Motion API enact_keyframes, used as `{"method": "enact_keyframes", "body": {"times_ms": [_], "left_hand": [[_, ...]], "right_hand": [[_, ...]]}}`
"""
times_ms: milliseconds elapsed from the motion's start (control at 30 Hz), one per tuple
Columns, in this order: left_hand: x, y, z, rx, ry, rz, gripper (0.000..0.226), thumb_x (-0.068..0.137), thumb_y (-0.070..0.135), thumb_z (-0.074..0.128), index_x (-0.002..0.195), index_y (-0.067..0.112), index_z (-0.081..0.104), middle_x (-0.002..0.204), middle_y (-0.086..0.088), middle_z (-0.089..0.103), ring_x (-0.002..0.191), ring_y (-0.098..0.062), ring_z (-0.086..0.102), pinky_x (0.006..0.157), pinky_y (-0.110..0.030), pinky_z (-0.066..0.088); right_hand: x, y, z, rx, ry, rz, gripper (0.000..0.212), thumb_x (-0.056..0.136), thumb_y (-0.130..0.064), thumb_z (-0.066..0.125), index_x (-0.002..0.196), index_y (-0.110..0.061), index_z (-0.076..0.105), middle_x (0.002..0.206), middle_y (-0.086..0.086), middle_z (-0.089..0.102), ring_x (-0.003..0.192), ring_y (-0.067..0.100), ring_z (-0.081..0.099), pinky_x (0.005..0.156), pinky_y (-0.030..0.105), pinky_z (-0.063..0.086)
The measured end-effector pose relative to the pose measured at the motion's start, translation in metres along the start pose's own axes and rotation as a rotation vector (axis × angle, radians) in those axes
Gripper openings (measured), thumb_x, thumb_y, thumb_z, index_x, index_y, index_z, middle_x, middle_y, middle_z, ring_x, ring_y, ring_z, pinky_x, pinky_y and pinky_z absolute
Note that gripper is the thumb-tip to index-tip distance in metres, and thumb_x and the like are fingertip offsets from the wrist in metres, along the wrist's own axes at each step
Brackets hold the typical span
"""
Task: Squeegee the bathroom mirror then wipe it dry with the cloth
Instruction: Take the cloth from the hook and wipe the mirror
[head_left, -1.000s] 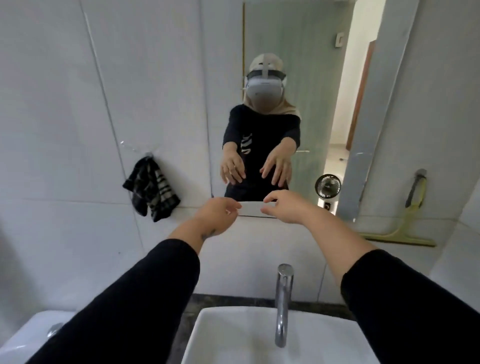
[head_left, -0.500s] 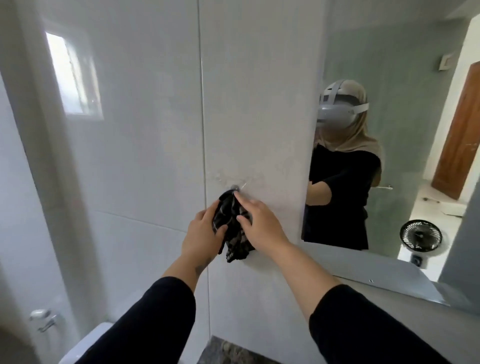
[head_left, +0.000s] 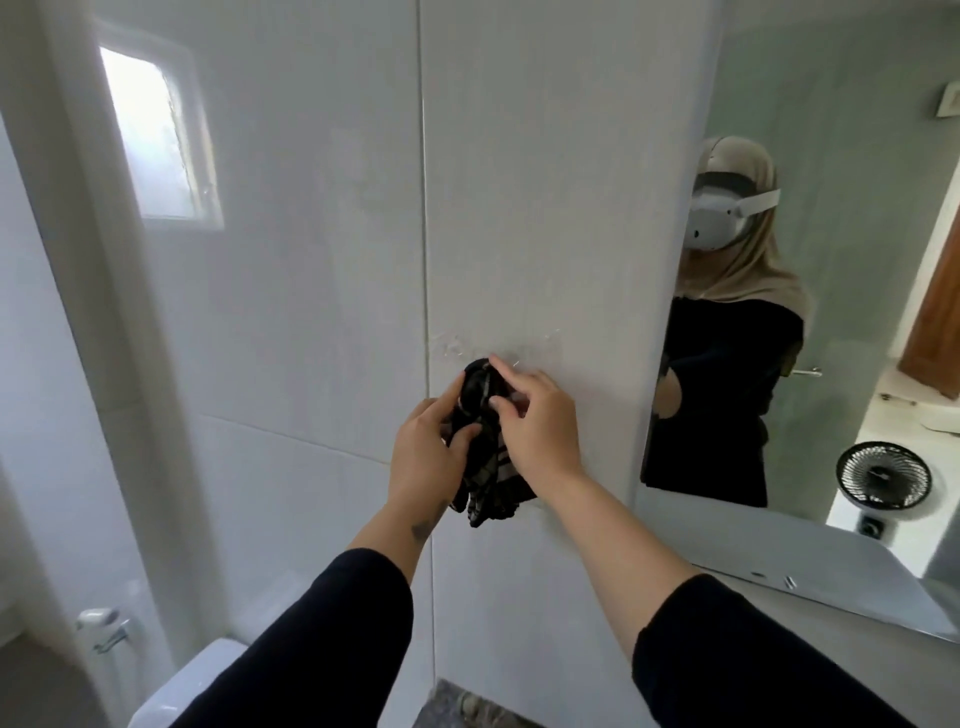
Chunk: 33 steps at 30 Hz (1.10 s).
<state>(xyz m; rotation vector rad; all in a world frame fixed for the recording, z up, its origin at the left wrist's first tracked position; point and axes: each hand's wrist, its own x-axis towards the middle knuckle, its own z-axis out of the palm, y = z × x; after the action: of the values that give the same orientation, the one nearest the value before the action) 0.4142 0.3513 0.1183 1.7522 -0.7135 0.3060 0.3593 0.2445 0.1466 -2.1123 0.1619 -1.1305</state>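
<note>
Black-and-white checked cloth (head_left: 483, 467) against white tiles (head_left: 311, 312).

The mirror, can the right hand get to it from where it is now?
Probably yes. The right hand is on the dark cloth at the wall, and the mirror starts just to its right with only bare tile between. Both hands are busy with the cloth, though.

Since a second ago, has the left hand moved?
Yes. The left hand went left from under the mirror to the cloth hanging on the tiled wall.
</note>
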Motion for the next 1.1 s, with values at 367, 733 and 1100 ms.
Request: {"method": "enact_keyframes", "body": {"times_ms": [367,733,1100], "left_hand": [[-0.001,0.175,-0.012,-0.201,-0.007,0.289,0.052,0.094,0.016,0.053,0.14,0.039,0.041,0.114,0.011,0.059,0.098,0.001,0.06,0.084,-0.022,0.052],[-0.006,0.313,0.02,-0.324,-0.232,0.439,0.047,0.096,0.011,0.042,0.138,0.033,0.045,0.123,0.008,0.061,0.102,-0.001,0.06,0.088,-0.013,0.046],[0.041,0.252,0.062,0.446,-0.145,0.364,0.076,0.095,0.043,0.04,0.149,0.027,-0.012,0.158,0.002,-0.017,0.146,-0.021,-0.005,0.115,-0.053,0.018]], "right_hand": [[0.005,-0.089,-0.123,0.21,0.05,-0.3,0.044,0.1,-0.014,0.048,0.142,-0.026,0.043,0.142,-0.008,0.046,0.13,-0.005,0.039,0.106,0.013,0.032],[0.041,-0.13,-0.261,-0.069,0.386,-0.338,0.051,0.099,-0.014,0.043,0.147,-0.028,0.033,0.141,0.005,0.041,0.129,0.018,0.043,0.11,0.036,0.037],[0.151,-0.181,-0.267,-0.939,0.57,-0.373,0.074,0.094,-0.007,0.047,0.148,-0.045,0.015,0.15,0.007,0.022,0.097,0.029,0.05,0.069,0.037,0.036]]}}
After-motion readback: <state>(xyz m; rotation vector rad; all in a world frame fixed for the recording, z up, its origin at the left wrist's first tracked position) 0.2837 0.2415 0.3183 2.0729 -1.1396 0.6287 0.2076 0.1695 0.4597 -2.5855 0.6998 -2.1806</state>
